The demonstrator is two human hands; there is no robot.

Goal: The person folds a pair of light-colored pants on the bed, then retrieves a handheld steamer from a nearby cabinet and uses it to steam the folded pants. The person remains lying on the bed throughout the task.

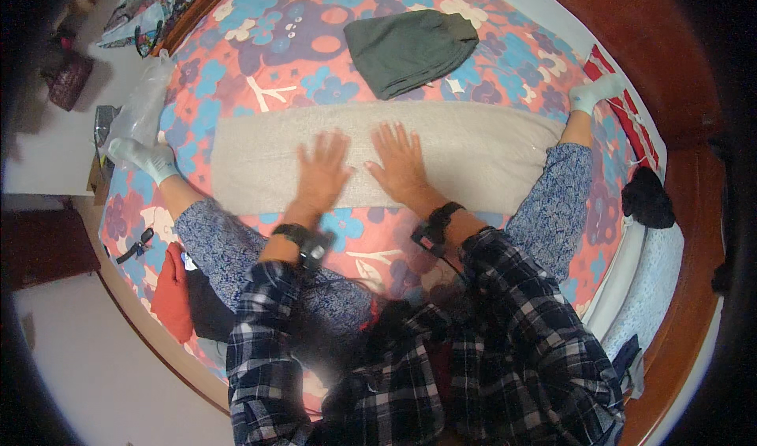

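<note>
A long beige cloth piece (473,150), perhaps a garment folded lengthwise, lies flat across the bed in front of me. Its right end is gathered and narrows beside my right leg. My left hand (322,171) is spread over the middle of the cloth, its fingers slightly blurred. Just to the right, my right hand (399,166) is also spread palm down over it, fingers apart. Neither hand grips anything. Beyond the cloth lies a folded dark green garment (410,54).
My outstretched legs flank the beige cloth on the flowered bedsheet (315,83). Red cloth (172,292) and black cloth (209,304) lie at the left, near a black strap (138,245). A black bundle (648,197) sits at the right edge. Clear plastic (142,103) hangs far left.
</note>
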